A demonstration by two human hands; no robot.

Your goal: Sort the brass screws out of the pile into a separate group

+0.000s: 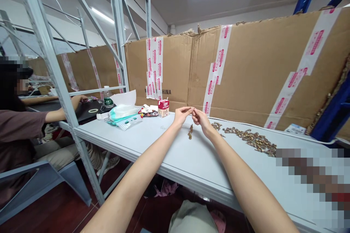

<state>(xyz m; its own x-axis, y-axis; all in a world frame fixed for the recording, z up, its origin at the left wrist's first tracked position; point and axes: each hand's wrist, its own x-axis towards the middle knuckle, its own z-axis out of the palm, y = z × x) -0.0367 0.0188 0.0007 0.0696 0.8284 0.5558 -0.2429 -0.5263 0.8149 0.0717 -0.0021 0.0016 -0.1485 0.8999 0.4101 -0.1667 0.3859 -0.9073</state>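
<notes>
Both my hands meet above the grey-white table (153, 142), fingertips almost touching. My left hand (182, 114) is closed in a pinch, and my right hand (201, 118) is pinched too. Whatever lies between the fingertips is too small to name. Just below my hands, a short row of small brass-coloured metal parts (190, 131) lies on the table. Right of my right hand is a small heap of similar metal parts (217, 126). A larger spread-out pile of metal parts (254, 140) extends further right. A few small clear pieces (163, 128) lie left of my left wrist.
A red-and-white drink carton (163, 109), snack wrappers (149, 110) and a teal-and-white plastic pack (123, 114) stand at the back left. A cardboard wall (175, 69) closes off the rear. A metal post (54, 62) rises at left, with another person (19, 127) seated beyond it.
</notes>
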